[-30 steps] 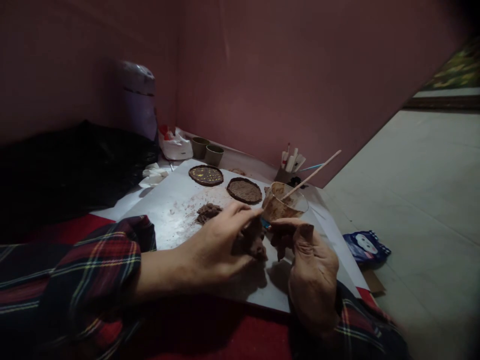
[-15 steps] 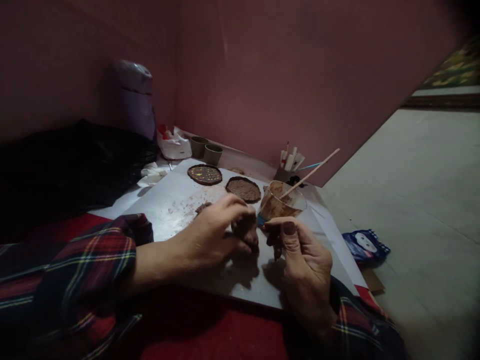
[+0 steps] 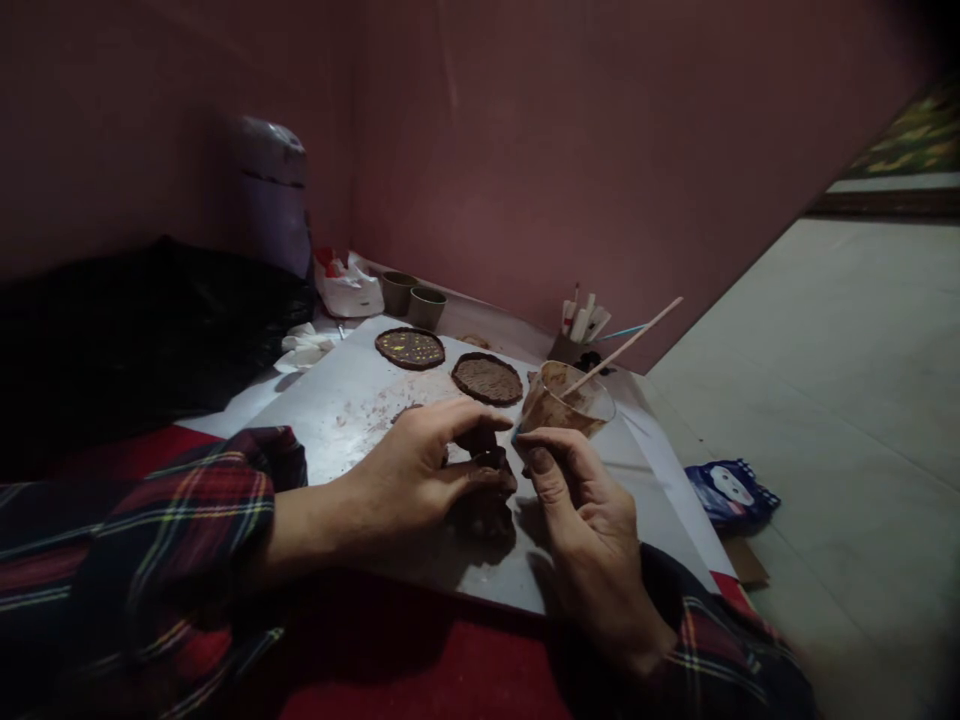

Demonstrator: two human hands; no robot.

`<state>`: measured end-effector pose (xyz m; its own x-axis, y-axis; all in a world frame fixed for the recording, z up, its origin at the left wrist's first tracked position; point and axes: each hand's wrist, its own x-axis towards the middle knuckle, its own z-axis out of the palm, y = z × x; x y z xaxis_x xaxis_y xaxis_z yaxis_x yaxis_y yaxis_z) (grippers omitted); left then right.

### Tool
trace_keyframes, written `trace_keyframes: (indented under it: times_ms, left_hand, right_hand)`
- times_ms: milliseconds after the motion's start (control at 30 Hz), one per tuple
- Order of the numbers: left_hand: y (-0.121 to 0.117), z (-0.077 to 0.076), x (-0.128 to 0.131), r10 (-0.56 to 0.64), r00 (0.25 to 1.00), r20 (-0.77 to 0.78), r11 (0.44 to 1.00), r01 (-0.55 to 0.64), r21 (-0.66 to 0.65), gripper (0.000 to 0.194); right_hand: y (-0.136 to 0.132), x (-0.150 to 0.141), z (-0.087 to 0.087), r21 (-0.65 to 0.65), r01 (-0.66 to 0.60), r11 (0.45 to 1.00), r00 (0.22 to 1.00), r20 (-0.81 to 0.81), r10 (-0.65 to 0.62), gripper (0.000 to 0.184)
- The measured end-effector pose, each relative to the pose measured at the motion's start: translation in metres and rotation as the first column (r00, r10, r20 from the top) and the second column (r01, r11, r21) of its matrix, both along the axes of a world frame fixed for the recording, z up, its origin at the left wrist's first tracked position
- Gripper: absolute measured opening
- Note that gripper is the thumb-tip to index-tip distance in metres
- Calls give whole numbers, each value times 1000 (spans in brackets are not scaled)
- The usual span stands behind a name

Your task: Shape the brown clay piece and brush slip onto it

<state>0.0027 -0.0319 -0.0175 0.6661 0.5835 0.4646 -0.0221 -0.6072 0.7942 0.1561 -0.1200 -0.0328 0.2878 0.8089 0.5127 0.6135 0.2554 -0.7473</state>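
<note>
L hand (image 3: pixel 409 465): reaching in from the side, wrist approx straight, thumb + fingers curled round a dark brown lump (image 3: pixel 491 458), held over the white sheet (image 3: pixel 645 500). R hand (image 3: pixel 592 525): angled up & inward, thumb near index tip, pinch shape; can't tell from here if it's gripping anything. Blue bit (image 3: pixel 515 432) by R index tip, ID unclear. Fingertips of both nearly meet. Smeared cup (image 3: pixel 559 405) w/ stick (image 3: pixel 637 340) just beyond R hand.
</note>
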Motion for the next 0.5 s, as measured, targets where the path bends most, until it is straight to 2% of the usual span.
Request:
trace_keyframes:
  times_ms: [67,167,233,400,500]
  left_hand:
    - [0,1,0,-6,1000,15,1000,6,-5,30]
    - [2,2,0,-27,1000,-3,999,27,18,13]
    - [3,2,0,-35,999,-3,999,35,15,11]
    - [1,2,0,-36,996,-87,990,24,-141,15]
    - [0,1,-1,-25,989,-144,987,2,-163,14]
  right_hand:
    - [0,-1,0,-3,-37,999,999,11,37,14]
    - [-1,-2,0,16,-99,995,995,18,99,12]
    - [-2,-2,0,16,-113,994,994,12,112,11]
    - [0,-2,0,3,-89,996,996,7,89,8]
    - [0,-3,1,30,-101,994,995,13,101,8]
